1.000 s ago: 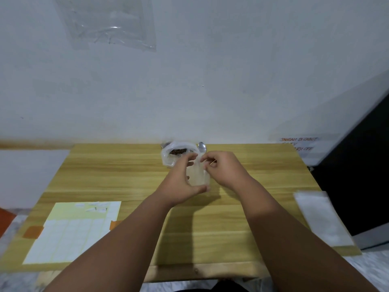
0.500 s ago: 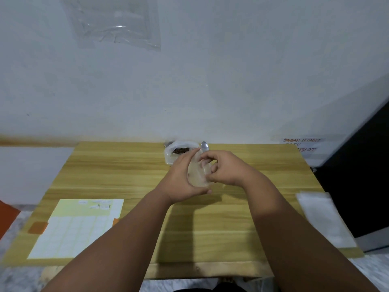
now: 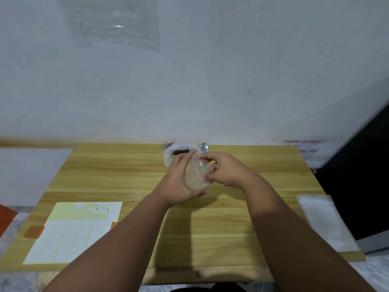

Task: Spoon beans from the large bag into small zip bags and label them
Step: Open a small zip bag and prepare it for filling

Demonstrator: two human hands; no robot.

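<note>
I hold the small zip bag just in front of the large bag, above the table. My left hand fingers curl round it, and my right hand fingers pinch its rim.

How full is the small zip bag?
Empty, apparently: the small zip bag, held by left hand and right hand, looks clear, with none of the dark beans seen in the large bag.

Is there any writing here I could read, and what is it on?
"JANGAN DI CABUT": orange handwriting on the paper sign on the wall, far right.
Same sign, lower lines: blurred, ending in "OFF".
Label sheet on the table: too blurred to read.
</note>
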